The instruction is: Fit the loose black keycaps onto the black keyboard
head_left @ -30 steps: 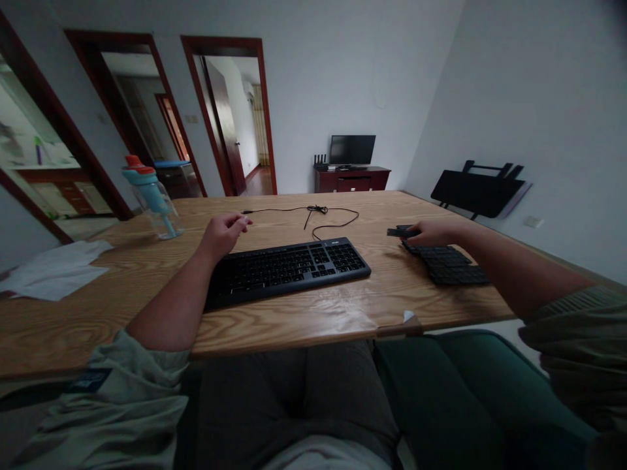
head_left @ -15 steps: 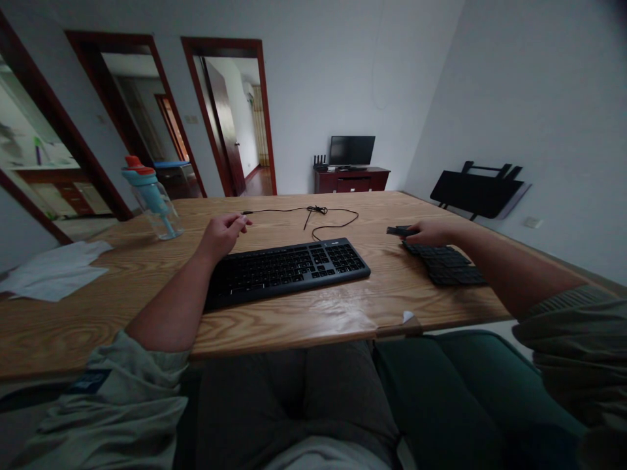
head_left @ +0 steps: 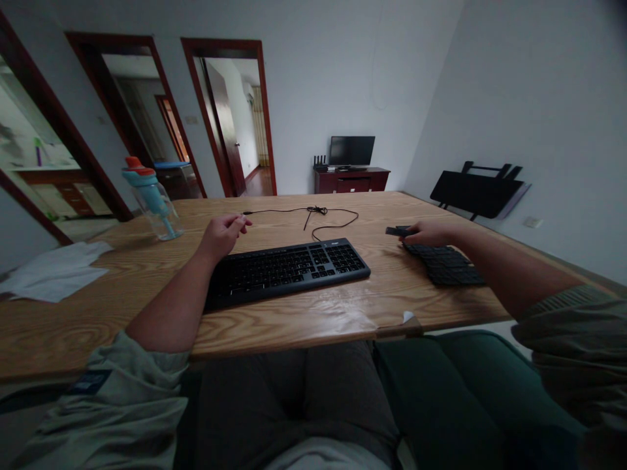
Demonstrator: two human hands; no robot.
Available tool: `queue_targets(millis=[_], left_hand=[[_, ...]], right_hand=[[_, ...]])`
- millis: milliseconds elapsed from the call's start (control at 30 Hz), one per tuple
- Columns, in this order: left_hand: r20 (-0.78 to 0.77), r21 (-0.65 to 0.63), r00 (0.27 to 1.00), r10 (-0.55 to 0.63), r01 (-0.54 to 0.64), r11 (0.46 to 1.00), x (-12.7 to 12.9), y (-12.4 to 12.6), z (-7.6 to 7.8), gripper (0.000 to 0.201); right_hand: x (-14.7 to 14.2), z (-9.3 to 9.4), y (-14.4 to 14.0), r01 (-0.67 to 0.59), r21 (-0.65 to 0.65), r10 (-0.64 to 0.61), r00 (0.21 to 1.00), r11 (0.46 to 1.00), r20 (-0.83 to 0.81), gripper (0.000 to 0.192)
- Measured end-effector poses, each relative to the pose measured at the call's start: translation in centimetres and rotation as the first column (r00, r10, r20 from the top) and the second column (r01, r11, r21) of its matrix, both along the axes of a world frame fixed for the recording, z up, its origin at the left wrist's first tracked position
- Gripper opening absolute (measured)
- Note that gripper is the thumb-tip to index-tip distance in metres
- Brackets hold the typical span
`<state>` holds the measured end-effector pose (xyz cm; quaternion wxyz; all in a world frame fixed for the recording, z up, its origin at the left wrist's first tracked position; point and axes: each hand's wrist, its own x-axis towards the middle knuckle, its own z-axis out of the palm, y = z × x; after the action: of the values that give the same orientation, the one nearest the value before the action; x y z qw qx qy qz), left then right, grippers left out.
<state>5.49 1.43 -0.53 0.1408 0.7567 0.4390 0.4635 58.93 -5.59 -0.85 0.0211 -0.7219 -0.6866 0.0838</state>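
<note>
A black full-size keyboard (head_left: 294, 266) lies across the table in front of me. My left hand (head_left: 221, 236) is at its far left edge, fingers curled in; whether anything is inside them is hidden. Close beyond those fingertips lies the end of a thin black cable (head_left: 337, 209), which runs to a tied bundle and back to the keyboard. Over on the right, my right hand (head_left: 431, 232) pinches a small dark flat object (head_left: 399, 231) whose kind I cannot make out. Beneath that hand is a dark, floppy-looking pad with a grid pattern (head_left: 450, 266).
A clear bottle with a blue and red lid (head_left: 159, 205) stands at the left, beside white paper sheets (head_left: 56, 267). A white scrap (head_left: 407, 316) is at the table's front edge. Beyond the wooden table (head_left: 294, 320), a black folded table (head_left: 477, 192) leans by the right wall.
Very little differs. My right hand and the small dark object have shifted slightly to the left; my left hand and the keyboard stay in place.
</note>
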Motion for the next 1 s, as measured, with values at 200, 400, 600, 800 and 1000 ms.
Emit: queue_targets(millis=[200,400,600,800,1000], left_hand=[[0.005,-0.003,1.0,0.003,-0.003,1.0,-0.1,0.2,-0.2,0.039],[0.004,0.007,1.0,-0.001,0.001,1.0,-0.1,0.2,-0.2,0.039],[0.009,0.019,1.0,-0.007,0.007,1.0,-0.1,0.0,-0.1,0.038],[0.002,0.009,1.0,0.005,-0.005,1.0,-0.1,0.0,-0.1,0.039],[-0.011,0.017,1.0,0.016,-0.016,1.0,0.0,-0.1,0.0,0.039]], right_hand=[[-0.2,0.3,-0.2,0.076,-0.074,-0.079,0.996,0.994,-0.032,0.038],[0.1,0.2,-0.3,0.071,-0.08,-0.074,0.996,0.994,-0.038,0.038],[0.0,0.7,-0.9,0.08,-0.089,-0.083,0.996,0.993,-0.029,0.044],[0.0,0.2,-0.9,0.139,-0.134,-0.146,0.988,0.981,-0.043,0.041],[0.0,0.6,-1.4,0.108,-0.136,-0.109,0.994,0.985,-0.006,0.05]])
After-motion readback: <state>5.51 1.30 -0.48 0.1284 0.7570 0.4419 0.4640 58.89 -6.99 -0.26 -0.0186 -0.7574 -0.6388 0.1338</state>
